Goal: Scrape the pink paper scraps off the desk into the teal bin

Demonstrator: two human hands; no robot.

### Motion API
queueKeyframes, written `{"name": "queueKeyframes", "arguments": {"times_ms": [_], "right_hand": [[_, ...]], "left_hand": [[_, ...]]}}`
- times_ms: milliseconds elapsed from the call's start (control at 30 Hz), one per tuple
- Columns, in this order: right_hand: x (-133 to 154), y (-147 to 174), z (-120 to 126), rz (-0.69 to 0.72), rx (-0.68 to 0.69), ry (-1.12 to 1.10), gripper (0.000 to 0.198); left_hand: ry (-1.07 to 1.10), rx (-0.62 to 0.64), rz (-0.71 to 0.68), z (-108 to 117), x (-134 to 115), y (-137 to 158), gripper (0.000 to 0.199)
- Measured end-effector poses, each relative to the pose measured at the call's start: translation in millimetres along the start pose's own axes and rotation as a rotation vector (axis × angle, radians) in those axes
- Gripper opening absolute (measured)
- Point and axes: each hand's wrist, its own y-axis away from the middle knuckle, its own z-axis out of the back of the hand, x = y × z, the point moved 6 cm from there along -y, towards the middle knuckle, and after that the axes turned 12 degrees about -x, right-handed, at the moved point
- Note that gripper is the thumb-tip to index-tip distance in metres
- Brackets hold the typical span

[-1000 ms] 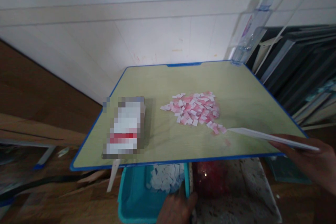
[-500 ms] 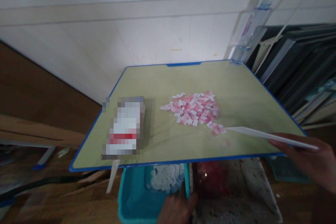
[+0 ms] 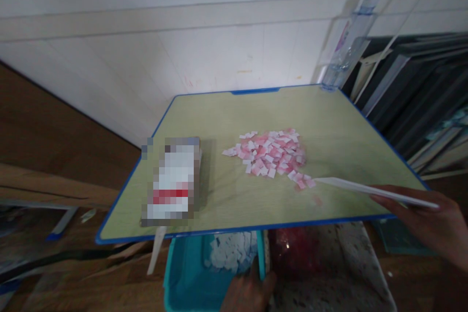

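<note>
Indoor work corner, white wall (image 3: 215,56), wood-grain floor (image 3: 120,287), table (image 3: 219,114), stacked dark panels (image 3: 409,78)

Light is soft and rather dim, brightest on the white wall (image 3: 226,53) beyond the left hand (image 3: 249,291) and right hand (image 3: 424,212), greyer toward its top. Under the worktop (image 3: 204,112), around the left hand, it grows murky — a small glint shows on the red thing (image 3: 292,253) to its right. The bottle (image 3: 345,48) beyond the right hand throws a faint shadow. Focus is slightly soft on the paper bits (image 3: 272,152) ahead of the left hand; blocky pixels mask the flat object (image 3: 173,178) farther left — wide-angle distortion stretches the edges.
</note>
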Motion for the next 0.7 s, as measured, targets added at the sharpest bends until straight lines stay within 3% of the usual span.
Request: {"name": "queueKeyframes", "arguments": {"times_ms": [133,300,433,533,700], "right_hand": [[4,-1,-1,0.053,0.039,-0.009,0.016],[16,-4,0,0.164,0.130,-0.038,0.021],[17,-5,8,0.189,0.031,0.016,0.019],[16,0,7,0.214,0.068,0.016,0.022],[10,4,16,0.111,0.001,0.024,0.020]], "left_hand": [[0.004,0.045,0.013,2,0,0,0.038],[0.011,0.013,0.001,-1,1,0,0.040],[0.012,0.008,0.007,-8,4,-1,0.043],[0.028,-0.015,0.000,-10,4,-1,0.040],[0.046,-0.068,0.004,-9,4,0,0.040]]}}
